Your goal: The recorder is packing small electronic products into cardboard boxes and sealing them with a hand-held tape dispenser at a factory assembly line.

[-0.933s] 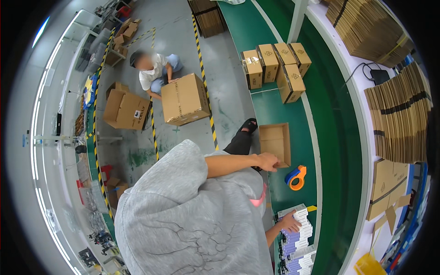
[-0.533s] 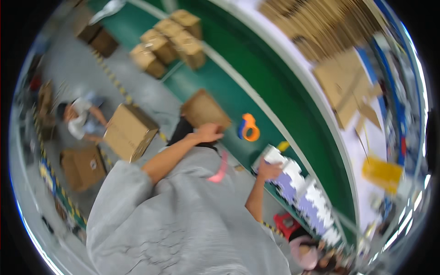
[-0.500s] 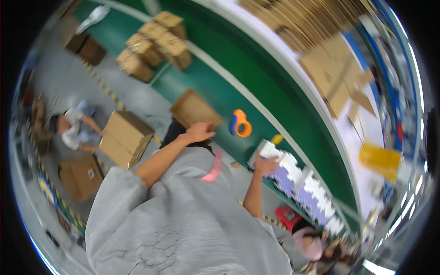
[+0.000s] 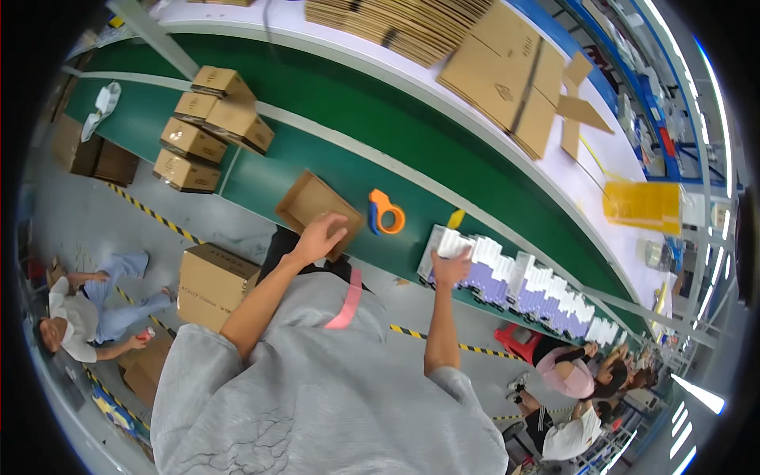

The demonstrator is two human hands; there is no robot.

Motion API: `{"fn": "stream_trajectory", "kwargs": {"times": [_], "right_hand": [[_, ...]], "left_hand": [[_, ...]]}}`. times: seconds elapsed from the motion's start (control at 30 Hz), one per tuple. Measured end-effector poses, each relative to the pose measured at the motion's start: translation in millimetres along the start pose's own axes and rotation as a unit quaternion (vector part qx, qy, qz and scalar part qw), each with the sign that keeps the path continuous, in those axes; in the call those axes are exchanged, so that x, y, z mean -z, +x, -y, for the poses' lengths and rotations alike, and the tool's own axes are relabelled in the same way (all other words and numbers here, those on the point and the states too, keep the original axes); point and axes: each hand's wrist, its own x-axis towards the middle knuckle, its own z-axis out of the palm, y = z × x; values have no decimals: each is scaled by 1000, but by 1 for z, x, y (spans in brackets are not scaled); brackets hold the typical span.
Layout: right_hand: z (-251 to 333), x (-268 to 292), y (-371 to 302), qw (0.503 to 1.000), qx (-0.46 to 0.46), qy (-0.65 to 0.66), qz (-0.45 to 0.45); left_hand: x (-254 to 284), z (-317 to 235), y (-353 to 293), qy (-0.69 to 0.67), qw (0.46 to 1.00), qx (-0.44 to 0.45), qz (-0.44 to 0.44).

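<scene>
My left hand (image 4: 321,239) is over the near right side of an open, shallow brown cardboard box (image 4: 299,207). Its fingers are stretched out and slightly apart; nothing shows in them. My right hand (image 4: 451,269) is at the near end of a long row of slim white-and-purple boxes (image 4: 495,279), thumb and fingers spread around the tops of the first white ones. How firmly it grips them is partly hidden. Between my hands, on the green work surface, lies an orange-and-blue tape dispenser (image 4: 388,214).
Several small closed cartons (image 4: 194,138) are stacked at the left on the green conveyor-like bench (image 4: 269,170). Flattened cardboard (image 4: 507,75) lies on the white shelf behind. A large carton (image 4: 214,285) stands on the floor left of me. A co-worker (image 4: 79,317) is at far left, others at right.
My view has turned, so the bench lies more level. My left hand's fingers have spread more over the box. The co-worker's hands have left the large carton; one now holds a red object.
</scene>
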Motion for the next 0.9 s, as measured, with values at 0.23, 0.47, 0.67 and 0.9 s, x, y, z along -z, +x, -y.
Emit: {"fn": "stream_trajectory", "kwargs": {"times": [0.23, 0.47, 0.67, 0.9], "right_hand": [[130, 148, -101, 918, 210, 334, -45], [275, 135, -177, 812, 453, 364, 47], [289, 115, -197, 860, 440, 255, 44], [319, 124, -202, 868, 436, 234, 52]], "left_hand": [[91, 36, 4, 121, 974, 68, -179], [126, 78, 10, 117, 989, 72, -46], [153, 98, 9, 139, 990, 16, -18], [175, 109, 15, 135, 990, -27, -13]]}}
